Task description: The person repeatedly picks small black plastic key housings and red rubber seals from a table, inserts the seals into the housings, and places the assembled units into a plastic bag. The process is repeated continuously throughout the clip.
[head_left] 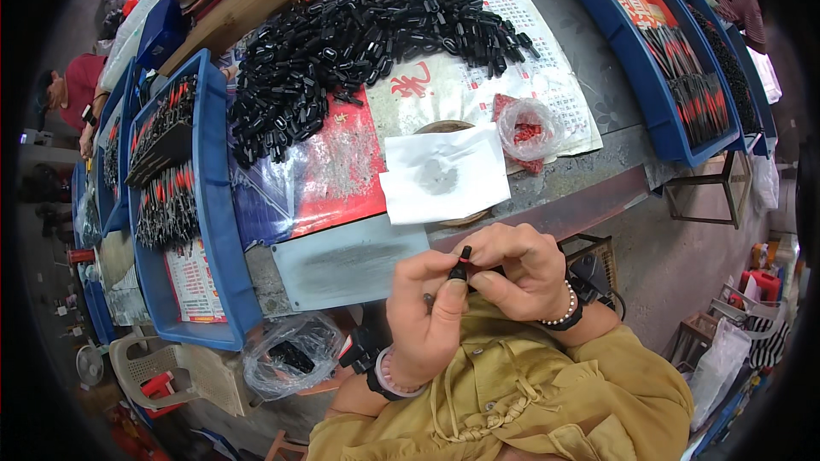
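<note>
My left hand [424, 309] is closed in front of my body, pinching a small black plastic part [459, 271] between thumb and fingers. A thin red ring [465, 259] shows near the part's upper end. My right hand [521, 269] is curled closed right beside it, its fingertips at the ringed end; whatever lies between those fingers is hidden. Just beyond the hands, a white paper sheet [444, 175] with a grey smudge lies over a round piece. A clear plastic bag of small red pieces [530, 131] sits at the sheet's right.
A large heap of black plastic parts [359, 43] covers the table's far side. Blue trays [235, 290] of black-and-red pieces stand at the left, and another blue tray [683, 154] at the right. A grey plate [350, 260] lies at the near edge. Another person [81, 90] is at far left.
</note>
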Demonstrator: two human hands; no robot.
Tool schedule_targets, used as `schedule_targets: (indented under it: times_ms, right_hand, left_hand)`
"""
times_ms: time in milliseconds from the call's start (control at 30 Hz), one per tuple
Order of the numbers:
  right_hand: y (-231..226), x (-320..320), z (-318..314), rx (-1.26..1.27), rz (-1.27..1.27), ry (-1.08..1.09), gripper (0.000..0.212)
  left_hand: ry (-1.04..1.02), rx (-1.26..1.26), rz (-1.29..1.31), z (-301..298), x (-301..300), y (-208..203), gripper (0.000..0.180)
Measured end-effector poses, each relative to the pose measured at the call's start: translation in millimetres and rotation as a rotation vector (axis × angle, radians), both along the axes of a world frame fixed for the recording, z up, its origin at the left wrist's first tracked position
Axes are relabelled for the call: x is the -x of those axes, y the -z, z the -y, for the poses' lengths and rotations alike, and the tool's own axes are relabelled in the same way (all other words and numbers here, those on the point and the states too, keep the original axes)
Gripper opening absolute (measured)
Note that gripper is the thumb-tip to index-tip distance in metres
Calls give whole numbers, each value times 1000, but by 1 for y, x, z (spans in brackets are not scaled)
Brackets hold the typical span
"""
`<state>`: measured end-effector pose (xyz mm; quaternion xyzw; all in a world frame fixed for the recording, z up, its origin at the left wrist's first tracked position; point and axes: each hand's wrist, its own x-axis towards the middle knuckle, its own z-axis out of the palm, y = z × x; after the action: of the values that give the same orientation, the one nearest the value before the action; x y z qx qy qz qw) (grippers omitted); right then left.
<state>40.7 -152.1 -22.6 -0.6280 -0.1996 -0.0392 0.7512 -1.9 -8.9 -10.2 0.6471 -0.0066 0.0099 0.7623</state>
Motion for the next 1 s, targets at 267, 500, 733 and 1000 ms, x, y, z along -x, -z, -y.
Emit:
schedule_targets:
  times_ms: [267,500,733,1000]
  right_hand:
    - [-3,-5,-2,113,146,91,19]
    - [-1,-6,-3,125,127,-15,17]
    - [-3,-8,-2,-170,-281,-16,11]
    - [-16,-72,65,620,-37,411,5]
  left_hand:
    - [-50,93,-31,2,0,3,26]
    - [-29,188,-88,-6,2,6,22]
    - [56,271,-238,-10,-4,-1,35]
    - [107,647,-351,-23,-9,3,23]
